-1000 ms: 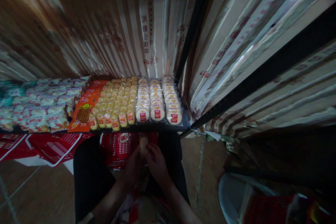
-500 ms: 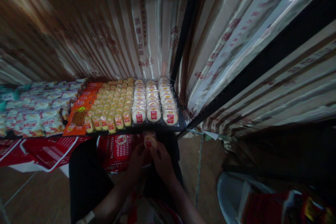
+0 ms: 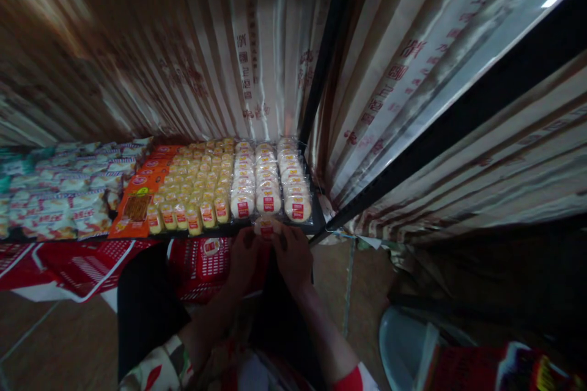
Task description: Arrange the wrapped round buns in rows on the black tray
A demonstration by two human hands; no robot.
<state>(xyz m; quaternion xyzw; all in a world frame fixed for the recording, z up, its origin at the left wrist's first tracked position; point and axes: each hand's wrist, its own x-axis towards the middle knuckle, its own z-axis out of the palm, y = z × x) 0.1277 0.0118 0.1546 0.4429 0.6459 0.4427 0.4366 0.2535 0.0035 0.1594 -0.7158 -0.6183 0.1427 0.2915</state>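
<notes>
Both my hands hold one wrapped round pastry (image 3: pixel 266 227) with a red label, right at the front edge of the dark shelf (image 3: pixel 316 223). My left hand (image 3: pixel 244 255) grips it from the left and my right hand (image 3: pixel 291 254) from the right, fingers closed on the wrapper. Just beyond it stand three rows of the same round pastries (image 3: pixel 268 178), and to their left several rows of small yellow cakes (image 3: pixel 198 183).
Orange packets (image 3: pixel 143 194) and pale snack bags (image 3: pixel 59 186) fill the shelf's left part. A red basket (image 3: pixel 202 263) sits below the shelf at my knees. Shiny striped wrapping hangs behind, crossed by black shelf posts (image 3: pixel 323 55). A white stool (image 3: pixel 403 342) stands lower right.
My two hands have risen from lap height up to the shelf's front edge, carrying the wrapped pastry forward to the rows of round pastries.
</notes>
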